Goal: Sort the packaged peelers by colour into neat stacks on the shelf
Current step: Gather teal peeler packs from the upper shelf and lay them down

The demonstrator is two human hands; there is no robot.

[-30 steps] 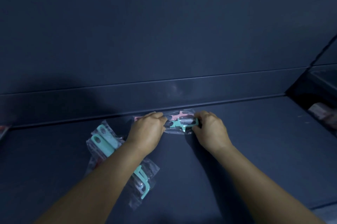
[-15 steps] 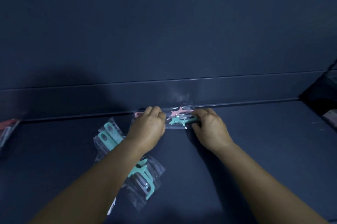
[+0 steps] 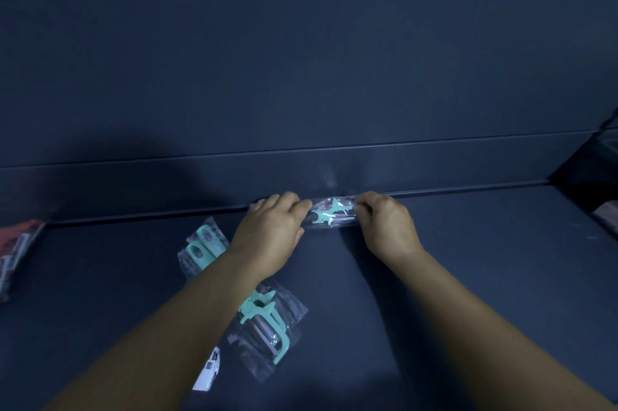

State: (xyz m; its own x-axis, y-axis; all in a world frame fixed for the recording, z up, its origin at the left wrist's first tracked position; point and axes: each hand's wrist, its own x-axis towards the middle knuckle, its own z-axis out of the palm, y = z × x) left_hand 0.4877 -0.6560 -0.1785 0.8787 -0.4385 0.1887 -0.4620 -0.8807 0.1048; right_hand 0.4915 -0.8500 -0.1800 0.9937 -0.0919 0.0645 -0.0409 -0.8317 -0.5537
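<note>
A teal peeler in a clear bag [image 3: 329, 217] lies against the back ledge of the dark shelf [image 3: 468, 276]. My left hand [image 3: 272, 233] grips its left end and my right hand [image 3: 388, 225] pinches its right end. Whether a pink peeler lies under it is hidden by my hands. Nearer to me, under my left forearm, lies a loose pile of teal packaged peelers [image 3: 264, 320], with two teal handles [image 3: 200, 245] sticking out to the upper left.
A bundle of red packaged items [image 3: 15, 250] sits at the shelf's left edge. Something pinkish [image 3: 607, 215] shows in the dark compartment at the right. A white label [image 3: 209, 368] pokes out below the teal pile. The back wall rises right behind the ledge.
Both hands have pushed the held package back towards the ledge. The pink peeler seen beside the teal one earlier no longer shows.
</note>
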